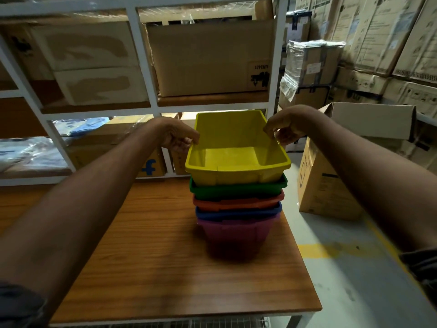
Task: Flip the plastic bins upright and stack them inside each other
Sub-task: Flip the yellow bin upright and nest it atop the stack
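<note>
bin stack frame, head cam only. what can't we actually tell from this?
- Head view: insides of the green bin, orange bin, blue bin and purple bin are hidden by the bins nested above.
- How far the yellow bin is seated: its lower part sits inside the green one.
- Left hand and right hand: fingertips at the yellow rim, but grip versus light touch is unclear.
- Table front edge and legs: cut off by the frame.

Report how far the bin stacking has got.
Done: four bins sit upright and nested on the wooden table, purple bin lowest, then blue bin, orange bin and green bin. In hand: the yellow bin, upright, rests in the green one but rides high, with the left hand and right hand at its side rims. Left: seating it fully. No other loose bin is in view.
</note>
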Demonstrator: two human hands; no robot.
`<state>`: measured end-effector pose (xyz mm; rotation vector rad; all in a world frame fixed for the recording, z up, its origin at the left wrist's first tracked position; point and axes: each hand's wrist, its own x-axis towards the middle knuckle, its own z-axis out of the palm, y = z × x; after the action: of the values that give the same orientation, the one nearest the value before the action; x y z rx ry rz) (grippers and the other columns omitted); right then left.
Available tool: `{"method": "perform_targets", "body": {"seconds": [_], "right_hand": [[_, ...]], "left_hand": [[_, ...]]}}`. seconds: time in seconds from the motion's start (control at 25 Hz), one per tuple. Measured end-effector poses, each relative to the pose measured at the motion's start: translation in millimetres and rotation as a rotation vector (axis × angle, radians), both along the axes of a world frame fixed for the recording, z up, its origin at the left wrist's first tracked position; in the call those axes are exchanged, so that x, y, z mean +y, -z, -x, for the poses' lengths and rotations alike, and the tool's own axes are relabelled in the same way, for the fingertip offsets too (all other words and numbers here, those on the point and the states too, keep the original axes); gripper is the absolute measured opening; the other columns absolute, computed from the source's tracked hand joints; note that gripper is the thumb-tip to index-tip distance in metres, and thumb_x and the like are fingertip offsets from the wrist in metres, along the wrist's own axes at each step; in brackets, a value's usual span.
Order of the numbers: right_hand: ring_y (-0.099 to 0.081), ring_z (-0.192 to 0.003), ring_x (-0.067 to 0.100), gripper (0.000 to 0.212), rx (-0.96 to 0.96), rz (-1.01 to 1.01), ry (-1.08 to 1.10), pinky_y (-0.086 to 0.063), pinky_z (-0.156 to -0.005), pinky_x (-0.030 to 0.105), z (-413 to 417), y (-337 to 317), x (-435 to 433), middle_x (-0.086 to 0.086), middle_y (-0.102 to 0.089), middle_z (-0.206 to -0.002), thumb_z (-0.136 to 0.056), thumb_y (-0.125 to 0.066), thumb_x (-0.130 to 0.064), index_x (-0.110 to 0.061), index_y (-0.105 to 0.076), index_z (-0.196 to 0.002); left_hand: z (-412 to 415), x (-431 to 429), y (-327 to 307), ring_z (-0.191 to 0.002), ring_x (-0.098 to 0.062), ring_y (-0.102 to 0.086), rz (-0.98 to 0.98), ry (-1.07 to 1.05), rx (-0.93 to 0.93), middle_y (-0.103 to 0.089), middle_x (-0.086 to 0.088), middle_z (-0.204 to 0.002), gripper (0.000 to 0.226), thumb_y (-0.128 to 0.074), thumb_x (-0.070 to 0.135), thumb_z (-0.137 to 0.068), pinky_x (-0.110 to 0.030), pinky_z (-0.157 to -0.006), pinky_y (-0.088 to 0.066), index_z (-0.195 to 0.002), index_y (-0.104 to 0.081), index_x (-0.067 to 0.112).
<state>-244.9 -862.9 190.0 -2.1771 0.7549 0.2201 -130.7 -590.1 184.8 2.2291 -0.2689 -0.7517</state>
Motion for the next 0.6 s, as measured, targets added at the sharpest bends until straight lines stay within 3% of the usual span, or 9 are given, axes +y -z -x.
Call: {"method": "perform_targets", "body": {"seconds": [0.16, 0.28, 0.36, 0.48, 0.6], "right_hand": [[-0.059, -0.073, 0.02, 0.009, 0.002, 0.132, 0.016, -0.052, -0.063, 0.029, -1.2, 1.9, 11.0, 0.011, -0.059, -0.09, -0.089, -0.062, 0.0, -0.006, -0.055, -0.091], [-0.056, -0.074, 0.02, 0.016, 0.01, 0.183, 0.019, -0.053, -0.074, 0.03, -2.0, 3.8, 16.5, 0.01, -0.055, -0.09, -0.09, -0.061, 0.001, -0.004, -0.055, -0.104], [-0.056, -0.075, 0.02, 0.024, 0.01, 0.183, 0.02, -0.052, -0.07, 0.029, -0.8, 3.6, 17.0, 0.011, -0.055, -0.091, -0.091, -0.061, 0.001, -0.006, -0.053, -0.112], [-0.056, -0.076, 0.02, 0.023, 0.026, 0.167, 0.036, -0.049, -0.061, 0.028, 3.1, 2.4, 17.5, 0.011, -0.055, -0.092, -0.091, -0.063, -0.001, -0.005, -0.052, -0.112], [-0.056, -0.08, 0.02, 0.028, -0.013, 0.152, 0.045, -0.05, -0.064, 0.029, 7.7, 6.0, 18.8, 0.012, -0.055, -0.096, -0.092, -0.062, 0.0, -0.004, -0.05, -0.117]], "left_hand": [[2.7, -5.2, 3.7, -0.067, -0.016, -0.061, -0.076, 0.0, -0.088, -0.058, -0.006, -0.084, 0.009, -0.066, 0.008, -0.093, -0.02, -0.039, -0.052, -0.091, -0.057, 0.009], [2.7, -7.2, 6.9, -0.071, -0.017, -0.061, -0.094, -0.003, -0.122, -0.058, -0.007, -0.088, 0.01, -0.067, 0.011, -0.093, -0.025, -0.051, -0.053, -0.088, -0.058, 0.009], [4.0, -6.3, 8.3, -0.072, -0.016, -0.06, -0.092, -0.009, -0.127, -0.058, -0.006, -0.087, 0.01, -0.067, 0.012, -0.093, -0.025, -0.057, -0.051, -0.088, -0.059, 0.01], [7.3, -5.2, 8.3, -0.071, -0.015, -0.06, -0.079, -0.025, -0.121, -0.059, -0.005, -0.085, 0.011, -0.066, 0.012, -0.094, -0.021, -0.044, -0.053, -0.09, -0.057, 0.01], [15.3, -3.8, 8.0, -0.066, -0.015, -0.06, -0.045, -0.068, -0.136, -0.059, -0.006, -0.082, 0.012, -0.067, 0.012, -0.096, -0.018, -0.036, -0.049, -0.097, -0.057, 0.006]]}}
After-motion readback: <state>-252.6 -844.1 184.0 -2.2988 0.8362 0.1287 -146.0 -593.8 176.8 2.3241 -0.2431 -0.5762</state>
